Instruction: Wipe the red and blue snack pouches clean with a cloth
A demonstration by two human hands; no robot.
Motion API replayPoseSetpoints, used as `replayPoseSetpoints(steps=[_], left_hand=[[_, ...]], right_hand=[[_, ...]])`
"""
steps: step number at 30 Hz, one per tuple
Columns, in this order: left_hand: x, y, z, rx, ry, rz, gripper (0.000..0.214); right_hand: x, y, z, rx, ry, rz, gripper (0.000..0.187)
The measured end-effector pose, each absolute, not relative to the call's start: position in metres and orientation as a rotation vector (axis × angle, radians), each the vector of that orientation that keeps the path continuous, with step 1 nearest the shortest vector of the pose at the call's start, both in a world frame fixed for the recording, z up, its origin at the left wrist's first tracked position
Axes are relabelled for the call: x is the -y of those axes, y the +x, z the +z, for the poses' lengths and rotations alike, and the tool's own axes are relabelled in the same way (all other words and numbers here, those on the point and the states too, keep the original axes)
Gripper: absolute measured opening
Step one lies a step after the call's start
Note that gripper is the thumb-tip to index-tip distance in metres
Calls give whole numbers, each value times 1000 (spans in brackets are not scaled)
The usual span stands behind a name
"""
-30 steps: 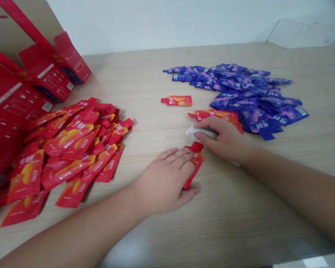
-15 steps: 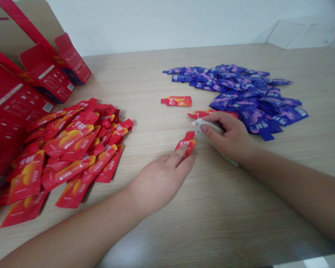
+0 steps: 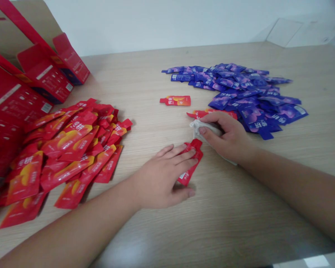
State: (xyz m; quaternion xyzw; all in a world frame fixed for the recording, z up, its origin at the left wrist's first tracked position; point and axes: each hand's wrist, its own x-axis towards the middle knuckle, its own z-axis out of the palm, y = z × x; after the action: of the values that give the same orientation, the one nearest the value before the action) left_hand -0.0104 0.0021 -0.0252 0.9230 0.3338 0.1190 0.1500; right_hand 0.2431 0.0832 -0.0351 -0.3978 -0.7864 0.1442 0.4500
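Observation:
My left hand (image 3: 162,178) lies on a red foil spout sachet (image 3: 190,162) on the wooden table (image 3: 234,219), its fingers over the sachet and its thumb near the lower end. My right hand (image 3: 225,137) is shut around a crumpled white cloth (image 3: 202,128), whose tip sticks out past the fingers and touches the top of the red sachet or comes very close. Under those right fingers is the edge of another red sachet (image 3: 212,113), partly hidden.
A heap of red sachets (image 3: 72,149) lies at the left, beside open red cartons (image 3: 44,72). A single red sachet (image 3: 175,100) lies flat mid-table. A large scatter of blue-purple sachets (image 3: 254,100) spreads at the back right. A white wall (image 3: 156,22) stands behind the table.
The left hand has turned the red sachet from a short pinch at its fingertips to a diagonal lie beneath its fingers. The cloth in the right hand has shifted slightly toward the sachet.

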Motion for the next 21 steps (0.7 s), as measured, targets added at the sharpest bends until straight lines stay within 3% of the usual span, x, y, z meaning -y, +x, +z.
replayPoseSetpoints(steps=[4, 6, 13, 21], left_hand=[[-3, -11, -33, -1082, 2542, 403, 124], [-2, -10, -35, -1126, 2533, 433, 136], [-1, -5, -30, -1234, 2476, 328, 147], [-1, -4, -30, -1257, 2515, 275, 130]], right_hand=[[-61, 238, -23, 1863, -943, 419, 24], [-47, 236, -13, 1952, -878, 447, 25], [-32, 226, -3, 2601, -549, 979, 10], [-53, 224, -22, 2687, -680, 531, 16]])
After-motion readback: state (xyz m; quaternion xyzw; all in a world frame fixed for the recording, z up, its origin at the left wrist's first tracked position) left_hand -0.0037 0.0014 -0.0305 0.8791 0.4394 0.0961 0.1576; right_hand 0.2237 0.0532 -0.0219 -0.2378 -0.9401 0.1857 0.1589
